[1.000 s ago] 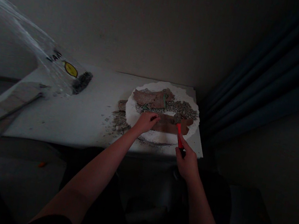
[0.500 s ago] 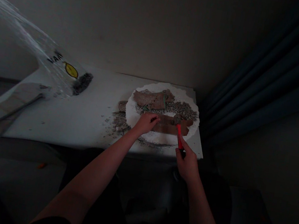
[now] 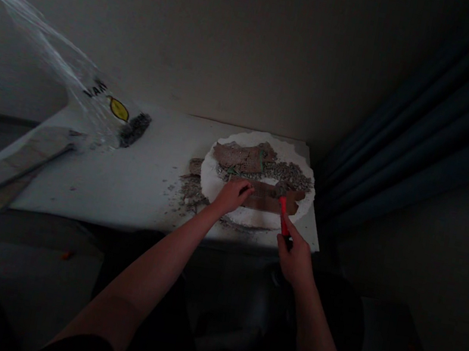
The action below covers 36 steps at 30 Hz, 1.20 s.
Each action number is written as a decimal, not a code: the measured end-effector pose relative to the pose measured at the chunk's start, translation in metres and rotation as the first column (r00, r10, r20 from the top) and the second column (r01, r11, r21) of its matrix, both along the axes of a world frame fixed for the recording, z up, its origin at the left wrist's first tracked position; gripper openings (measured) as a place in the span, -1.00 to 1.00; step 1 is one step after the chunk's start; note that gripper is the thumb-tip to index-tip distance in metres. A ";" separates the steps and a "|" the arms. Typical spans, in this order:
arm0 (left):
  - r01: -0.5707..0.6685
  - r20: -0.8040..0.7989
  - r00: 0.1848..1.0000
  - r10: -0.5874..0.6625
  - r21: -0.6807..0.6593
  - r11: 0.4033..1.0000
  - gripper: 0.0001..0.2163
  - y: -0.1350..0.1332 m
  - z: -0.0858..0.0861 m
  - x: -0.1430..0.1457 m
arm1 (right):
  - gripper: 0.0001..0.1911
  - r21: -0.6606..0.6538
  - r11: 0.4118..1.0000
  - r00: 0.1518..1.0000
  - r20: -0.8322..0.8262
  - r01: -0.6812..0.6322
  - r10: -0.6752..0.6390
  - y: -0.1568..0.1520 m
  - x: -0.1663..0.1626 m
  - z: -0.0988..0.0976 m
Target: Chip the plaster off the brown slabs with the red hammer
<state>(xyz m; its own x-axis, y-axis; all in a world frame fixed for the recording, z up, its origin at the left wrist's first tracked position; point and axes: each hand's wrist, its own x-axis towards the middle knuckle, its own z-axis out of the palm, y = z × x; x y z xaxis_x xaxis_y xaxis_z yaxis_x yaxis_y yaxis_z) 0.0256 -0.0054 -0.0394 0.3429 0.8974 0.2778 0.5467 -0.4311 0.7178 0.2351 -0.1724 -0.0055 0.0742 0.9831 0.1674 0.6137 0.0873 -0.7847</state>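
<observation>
Hammer [image 3: 284,211] over a brown strip [image 3: 268,204], right hand [image 3: 295,259] on its grip

Taking the round white board [image 3: 254,220] as a clock face, with six nearest the person, the hammer's dark head lies above the strip at about three o'clock. Its red handle slants out toward five. Whether the head touches the strip cannot be told in the dim light. The right hand is closed round the lower end of the handle.

At about eight o'clock, the left hand [image 3: 233,195] sits at the strip's end, fingers curled in and thumb close to the forefinger; whether it pinches anything cannot be told.

A rough brown patch [image 3: 238,157] lies at eleven o'clock on the board, and grey gravel [image 3: 293,175] spreads at two. More rubble [image 3: 192,190] is scattered on the white table [image 3: 133,182], just outside the rim between eight and nine. Farther off, toward ten, stands a clear plastic bag [image 3: 98,97] with dark bits at its bottom.
</observation>
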 end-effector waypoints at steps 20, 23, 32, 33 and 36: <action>-0.008 0.032 0.999 0.011 -0.068 0.998 -0.79 0.003 0.003 0.000 | -0.36 0.024 1.000 1.000 0.002 -0.001 0.001 0.000 0.000 0.000; -0.011 0.028 1.000 0.013 -0.059 0.998 -0.79 0.003 0.004 0.000 | -0.36 0.011 1.000 1.000 0.008 0.006 -0.006 0.000 -0.001 0.000; -0.009 0.020 1.000 0.010 -0.060 0.998 -0.80 0.002 0.003 0.001 | -0.36 0.009 1.000 1.000 -0.006 -0.002 0.002 0.000 -0.001 0.002; -0.009 0.023 1.000 0.011 -0.062 0.998 -0.81 0.002 0.004 0.001 | -0.36 0.007 1.000 1.000 -0.003 0.000 0.000 0.000 -0.001 0.002; -0.012 0.027 1.000 0.014 -0.065 0.998 -0.81 0.001 0.005 0.001 | -0.36 -0.002 1.000 1.000 0.012 0.003 -0.003 0.000 -0.001 0.002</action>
